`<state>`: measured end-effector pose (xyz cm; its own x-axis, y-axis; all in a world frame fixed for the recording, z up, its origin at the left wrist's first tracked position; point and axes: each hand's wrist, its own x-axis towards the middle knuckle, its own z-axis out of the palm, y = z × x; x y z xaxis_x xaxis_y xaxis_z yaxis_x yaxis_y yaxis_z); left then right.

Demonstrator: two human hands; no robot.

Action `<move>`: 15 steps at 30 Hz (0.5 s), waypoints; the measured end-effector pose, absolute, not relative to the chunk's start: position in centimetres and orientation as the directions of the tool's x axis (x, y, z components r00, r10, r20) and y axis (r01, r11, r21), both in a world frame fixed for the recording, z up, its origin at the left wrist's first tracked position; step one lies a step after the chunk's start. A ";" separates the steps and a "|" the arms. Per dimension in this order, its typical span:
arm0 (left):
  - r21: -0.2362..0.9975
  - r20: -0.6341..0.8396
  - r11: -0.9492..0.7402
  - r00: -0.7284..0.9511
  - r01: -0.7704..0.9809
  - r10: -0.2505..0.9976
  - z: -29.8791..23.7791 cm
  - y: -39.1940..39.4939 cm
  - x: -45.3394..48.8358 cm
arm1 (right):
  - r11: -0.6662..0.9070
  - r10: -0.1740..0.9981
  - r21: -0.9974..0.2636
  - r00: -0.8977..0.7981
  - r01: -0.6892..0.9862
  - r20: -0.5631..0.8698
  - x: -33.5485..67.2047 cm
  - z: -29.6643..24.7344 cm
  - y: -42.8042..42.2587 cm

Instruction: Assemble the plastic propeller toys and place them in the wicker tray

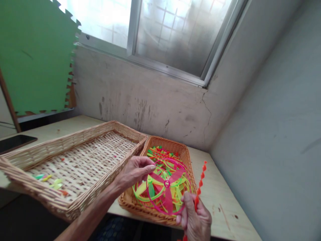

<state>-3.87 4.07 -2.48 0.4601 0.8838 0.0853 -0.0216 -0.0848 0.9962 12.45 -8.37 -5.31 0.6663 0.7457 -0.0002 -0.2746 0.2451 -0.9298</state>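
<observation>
My left hand (134, 172) pinches the rim of a flying-disc propeller (167, 185), which has a magenta ring and red blades. In my right hand (195, 217) is an orange spiral plastic launcher stick (200, 185), held upright next to the disc and apparently not touching it. Below the disc is a darker wicker basket (170, 144) full of tangled green, yellow and red plastic rings and blades. A pale wicker tray (75, 147) tilts up at the left, with small green and yellow plastic pieces (47, 179) lying inside.
Both baskets rest on a light wooden table (220, 201), whose far side meets a stained wall below a frosted window (163, 33). A black phone (15, 142) lies at the far left, beneath a green foam mat (35, 53). A grey wall (265, 134) rises on the right.
</observation>
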 end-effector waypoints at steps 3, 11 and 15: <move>0.999 0.041 -0.040 0.499 -0.013 0.866 -2.7 3.5 -3.2 | 0.212 0.753 -0.942 0.658 -0.261 -0.013 13.1 -5.3 -8.3; 0.991 0.026 0.051 0.547 -0.125 0.837 -3.4 2.0 -1.0 | 0.195 0.732 -0.967 0.681 -0.164 0.032 14.1 -5.3 -8.4; 0.982 0.067 0.011 0.408 -0.186 0.910 -3.4 2.2 -0.9 | 0.080 0.742 -0.978 0.667 -0.195 -0.073 12.1 -5.1 -9.7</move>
